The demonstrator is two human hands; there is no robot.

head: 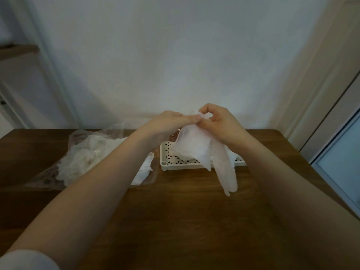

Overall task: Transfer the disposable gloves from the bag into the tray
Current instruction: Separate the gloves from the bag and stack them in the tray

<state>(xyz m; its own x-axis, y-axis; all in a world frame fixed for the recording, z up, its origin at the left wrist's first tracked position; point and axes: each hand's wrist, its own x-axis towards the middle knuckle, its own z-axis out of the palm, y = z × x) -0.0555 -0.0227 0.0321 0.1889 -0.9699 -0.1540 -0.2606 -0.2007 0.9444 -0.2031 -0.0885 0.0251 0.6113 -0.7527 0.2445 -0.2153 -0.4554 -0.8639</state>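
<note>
Gloves (85,158), thin and whitish, still fill the clear plastic bag (48,176) lying on the left part of the counter (185,221), its open mouth toward the middle, where one loose glove (145,172) spills out beside the tray. So the job looks to be midway: some gloves moved, a good many left.

The left hand (165,123) is raised above the middle of the counter, its fingers (191,118) together and pinched on the top edge of a held bunch of gloves (196,147). The right hand (220,125) meets it at the same spot, thumb and forefinger closed on that edge. I judge the two hands to be separating or steadying the bunch before setting it down.

The bunch hangs over the white tray (175,165), which has a perforated floor and sits just right of the bag's mouth. One long glove finger (228,176) dangles past the tray's near rim toward the counter.

The next move probably calls for lowering both hands and gathering that dangling part so it lands inside the rim. Nothing solid blocks the way; the likely snags are gloves clinging together and the spilled glove beside the tray.
</note>
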